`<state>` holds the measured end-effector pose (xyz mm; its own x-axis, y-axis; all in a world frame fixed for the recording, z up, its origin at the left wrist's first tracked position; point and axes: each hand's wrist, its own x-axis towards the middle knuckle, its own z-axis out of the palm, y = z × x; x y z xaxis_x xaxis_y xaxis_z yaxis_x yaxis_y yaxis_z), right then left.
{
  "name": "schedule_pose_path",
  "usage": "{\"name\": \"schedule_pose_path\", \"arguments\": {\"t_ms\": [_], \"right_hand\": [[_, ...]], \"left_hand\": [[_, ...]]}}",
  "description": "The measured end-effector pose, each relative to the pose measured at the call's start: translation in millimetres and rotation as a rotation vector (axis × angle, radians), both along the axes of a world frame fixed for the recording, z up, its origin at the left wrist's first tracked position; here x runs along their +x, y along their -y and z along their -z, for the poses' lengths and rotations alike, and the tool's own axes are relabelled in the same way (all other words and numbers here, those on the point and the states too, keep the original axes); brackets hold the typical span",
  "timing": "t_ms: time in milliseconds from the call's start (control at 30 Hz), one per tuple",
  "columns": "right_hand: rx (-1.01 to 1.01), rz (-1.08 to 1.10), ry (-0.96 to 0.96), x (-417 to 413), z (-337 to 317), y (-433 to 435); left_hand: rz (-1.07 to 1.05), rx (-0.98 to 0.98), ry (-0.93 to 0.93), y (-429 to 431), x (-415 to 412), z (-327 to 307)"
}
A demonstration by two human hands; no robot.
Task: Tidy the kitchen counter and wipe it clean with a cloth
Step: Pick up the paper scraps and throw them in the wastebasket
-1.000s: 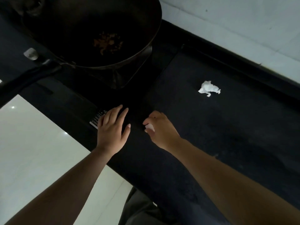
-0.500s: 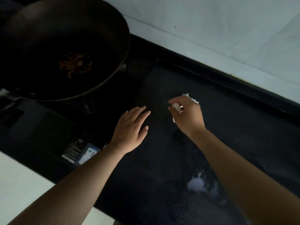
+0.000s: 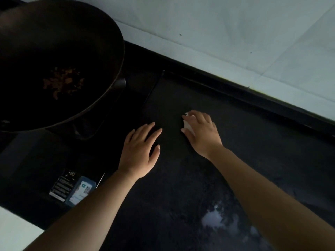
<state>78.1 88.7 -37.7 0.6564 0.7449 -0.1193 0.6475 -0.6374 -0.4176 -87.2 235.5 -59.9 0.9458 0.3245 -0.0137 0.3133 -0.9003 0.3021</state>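
Dim kitchen, dark speckled counter [image 3: 244, 160] running from near to far right, pale tiled wall [image 3: 235, 33] behind it. Right hand [image 3: 203, 133] palm down on the counter, middle of the scene, fingers curled over and closed around a small crumpled white paper scrap [image 3: 187, 125]; only the scrap's left edge shows, between thumb and forefinger, the rest is hidden under the palm. Cannot tell if the scrap touches the counter or is lifted. Left hand [image 3: 140, 153] just left of the right hand, apart from it, palm down, fingers straight and close together, thumb angled out to the right. It holds nothing; whether it rests on the surface or hovers just above cannot be told. Both forearms bare, coming in from the near edge.

Far left: large dark wok [image 3: 59, 57] on a black stove [image 3: 36, 151], brownish food residue [image 3: 62, 82] at the wok's bottom. Sticker labels [image 3: 72, 187] on the stove's near part, just left of the left forearm, text too small to read. Near right on the counter, between the two forearms and closer to the right one, a pale wet-looking patch [image 3: 217, 219]. White floor [image 3: 14, 230] at near left corner.
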Motion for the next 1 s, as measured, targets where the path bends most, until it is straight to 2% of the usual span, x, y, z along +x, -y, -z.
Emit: {"name": "schedule_pose_path", "arguments": {"t_ms": [67, 200, 467, 667, 867, 1000], "right_hand": [[-0.016, -0.025, -0.017, -0.6, -0.8, -3.0], [0.079, 0.011, -0.083, -5.2, -3.7, -3.1], [0.329, 0.212, -0.047, -51.1, -31.2, 34.0], [0.35, 0.463, -0.158, -135.7, -47.6, 82.6], [0.353, 0.584, -0.194, -239.6, -56.7, 129.6], [0.398, 0.746, -0.195, -292.3, -65.9, 165.5]], "left_hand": [[0.004, -0.002, 0.003, 0.1, 0.3, 0.0], [0.012, -0.001, 0.006, -0.6, -0.4, 1.5], [0.058, -0.118, -0.065, 6.9, -4.8, -15.8], [0.229, -0.25, 0.023, 29.0, -40.5, -55.0], [0.345, -0.377, -0.018, 80.3, -98.1, -80.0], [0.404, -0.455, -0.075, 113.9, -137.1, -92.4]]}}
